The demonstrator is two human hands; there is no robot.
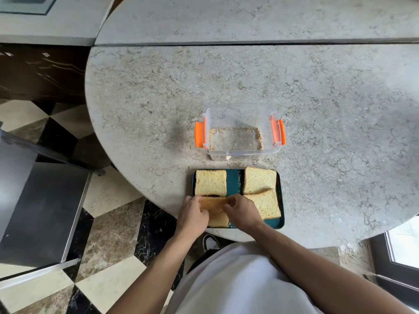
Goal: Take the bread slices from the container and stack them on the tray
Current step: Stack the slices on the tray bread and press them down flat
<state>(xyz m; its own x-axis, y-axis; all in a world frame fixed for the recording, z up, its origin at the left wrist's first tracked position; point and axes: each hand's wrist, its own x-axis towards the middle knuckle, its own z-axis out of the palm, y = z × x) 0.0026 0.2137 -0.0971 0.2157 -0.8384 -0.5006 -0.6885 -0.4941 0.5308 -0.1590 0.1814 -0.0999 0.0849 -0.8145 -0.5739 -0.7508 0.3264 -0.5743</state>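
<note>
A dark teal tray (pixel 235 181) lies near the front edge of the stone table. Bread slices rest on it: one at the back left (pixel 210 182), one at the back right (pixel 259 179), one at the front right (pixel 267 206). At the tray's front left, my left hand (pixel 192 215) and my right hand (pixel 241 210) both pinch a browner bread slice (pixel 213 204) held just above another slice (pixel 218 219). Behind the tray stands a clear plastic container (pixel 240 152) with orange clips; only crumbs line its bottom.
The round grey stone table (pixel 317 109) extends far behind and to the right. A dark chair (pixel 40 211) stands on the checkered floor at the left. A second counter with a seam runs along the back.
</note>
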